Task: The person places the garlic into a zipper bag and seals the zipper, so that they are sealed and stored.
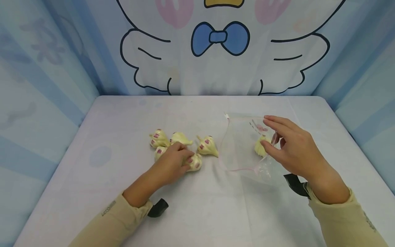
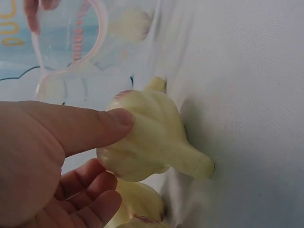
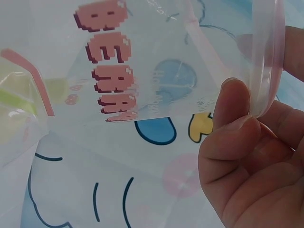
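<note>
My left hand (image 1: 172, 164) pinches a pale garlic bulb (image 2: 142, 137) between thumb and fingers, low over the white table; in the head view this garlic bulb (image 1: 195, 162) shows at the fingertips. More garlic bulbs lie around that hand: one (image 1: 207, 145) to its right, others (image 1: 180, 138) just behind and to its left. My right hand (image 1: 296, 147) holds a clear plastic bag (image 1: 237, 144) by its pinkish edge, the bag standing tilted with its wide mouth facing left. Pink block letters mark the bag (image 3: 114, 71) in the right wrist view. Another garlic bulb (image 1: 260, 146) shows through the clear plastic.
A white cloth covers the table (image 1: 197, 216). Behind it hangs a curtain (image 1: 219, 72) with a cartoon print and a blue bow, and pale blue curtains (image 1: 37, 103) flank both sides. Black straps (image 1: 158, 208) show at the sleeve cuffs.
</note>
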### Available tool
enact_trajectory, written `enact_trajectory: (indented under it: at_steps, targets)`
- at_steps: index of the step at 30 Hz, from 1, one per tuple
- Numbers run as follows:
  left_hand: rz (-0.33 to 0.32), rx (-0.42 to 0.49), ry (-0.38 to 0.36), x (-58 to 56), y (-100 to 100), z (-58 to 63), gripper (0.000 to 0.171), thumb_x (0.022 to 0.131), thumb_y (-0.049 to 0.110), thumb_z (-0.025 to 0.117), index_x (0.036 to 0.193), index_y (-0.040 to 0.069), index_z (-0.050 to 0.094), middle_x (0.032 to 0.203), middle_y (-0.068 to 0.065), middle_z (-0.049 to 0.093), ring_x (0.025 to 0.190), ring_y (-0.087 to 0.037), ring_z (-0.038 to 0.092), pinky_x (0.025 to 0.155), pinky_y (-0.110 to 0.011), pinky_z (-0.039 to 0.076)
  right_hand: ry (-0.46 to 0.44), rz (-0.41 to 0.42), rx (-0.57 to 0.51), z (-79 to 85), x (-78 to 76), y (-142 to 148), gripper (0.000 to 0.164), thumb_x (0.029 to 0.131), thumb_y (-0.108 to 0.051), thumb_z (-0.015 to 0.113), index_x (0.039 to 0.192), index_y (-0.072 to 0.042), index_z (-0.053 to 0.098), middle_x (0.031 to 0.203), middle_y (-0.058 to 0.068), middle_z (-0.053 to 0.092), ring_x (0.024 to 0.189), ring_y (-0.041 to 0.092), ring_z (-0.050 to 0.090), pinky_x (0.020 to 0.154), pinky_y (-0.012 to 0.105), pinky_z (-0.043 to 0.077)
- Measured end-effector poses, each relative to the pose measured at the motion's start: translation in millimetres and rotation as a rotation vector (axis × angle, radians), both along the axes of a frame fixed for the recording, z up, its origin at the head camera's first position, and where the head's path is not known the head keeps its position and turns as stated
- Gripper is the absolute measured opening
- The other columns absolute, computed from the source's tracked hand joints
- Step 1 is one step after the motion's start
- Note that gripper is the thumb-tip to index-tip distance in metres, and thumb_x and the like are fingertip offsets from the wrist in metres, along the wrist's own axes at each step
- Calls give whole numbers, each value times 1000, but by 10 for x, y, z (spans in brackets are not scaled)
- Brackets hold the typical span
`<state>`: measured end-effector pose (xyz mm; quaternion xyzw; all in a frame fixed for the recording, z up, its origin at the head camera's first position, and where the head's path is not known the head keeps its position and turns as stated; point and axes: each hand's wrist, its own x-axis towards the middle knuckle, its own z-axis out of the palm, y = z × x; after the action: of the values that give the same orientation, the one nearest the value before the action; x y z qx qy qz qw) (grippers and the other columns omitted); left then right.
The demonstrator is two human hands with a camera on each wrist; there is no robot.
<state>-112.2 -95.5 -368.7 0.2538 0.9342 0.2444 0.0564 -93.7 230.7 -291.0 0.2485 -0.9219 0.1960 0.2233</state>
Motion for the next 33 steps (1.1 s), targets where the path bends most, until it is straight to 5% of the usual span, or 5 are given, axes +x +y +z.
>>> enact_trajectory:
  at_steps: [10, 19, 33]
  targets:
    - [-1, 78, -91, -19, -15, -21, 29, 84, 15, 83, 105, 6, 65, 82, 3, 53, 72, -13, 49, 66, -29, 44, -10, 3, -3, 8, 10, -5, 60, 73, 3, 84, 129, 7, 62, 133, 15, 60, 71, 9, 52, 64, 9, 39]
    - [-12, 52, -139, -22, -22, -39, 39, 85, 9, 81, 122, 3, 68, 96, 1, 64, 86, -14, 56, 76, -32, 49, -7, -1, -14, -15, 2, 1, 63, 70, 3, 86, 128, 8, 62, 132, 17, 60, 70, 13, 53, 65, 7, 38]
    - [-65, 79, -75, 37, -46, 81, 38, 87, 19, 80, 121, 5, 71, 82, 8, 55, 72, -9, 48, 64, -24, 43, -20, -6, -11, -12, 8, -5, 62, 71, 2, 86, 129, 8, 62, 133, 16, 59, 71, 13, 53, 64, 8, 39]
